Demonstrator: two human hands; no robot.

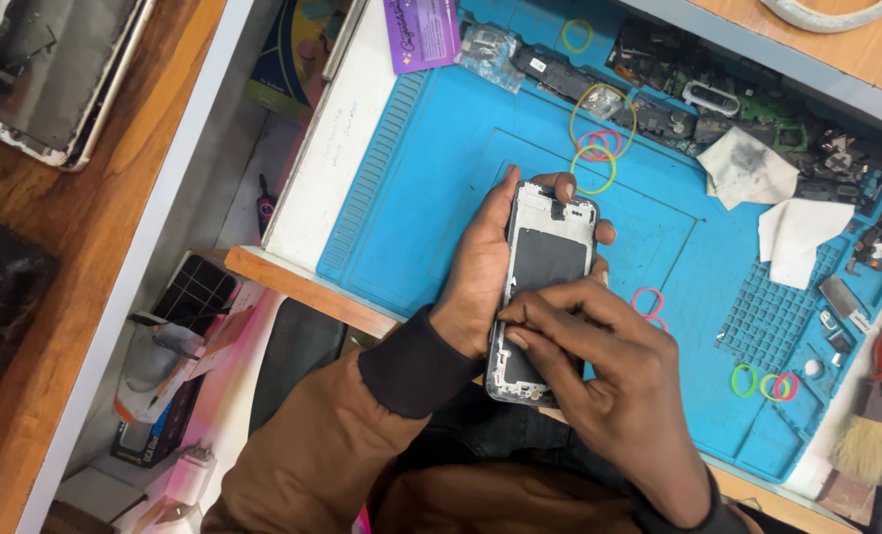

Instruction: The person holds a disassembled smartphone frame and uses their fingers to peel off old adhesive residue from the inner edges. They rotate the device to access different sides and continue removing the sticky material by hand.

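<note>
While the right hand (614, 381) fingers (540, 318) pinch the lower left edge of the opened phone frame (543, 287), left hand (480, 272) fingers wrapped around its top and side, frame held above the blue mat (441, 188), rubber bands (595, 148) just beyond, bare mat to the left, counter (292, 282) edge below.

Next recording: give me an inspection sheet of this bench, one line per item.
Surface: blue repair mat on a bench, wooden edge toward the person.
Job's things: opened phone frame, silver rim, dark inner panel, held above the mat.
Clutter: coloured rubber bands, crumpled white tissues, small dark phone parts along the far edge, brush, purple card.
Grippers: left hand wraps the frame's side; right hand, fingers pressed on the lower panel.
Cables: nothing seen.
Surroundings: wooden shelf on the left with a tray-like device; boxes below the bench.
</note>
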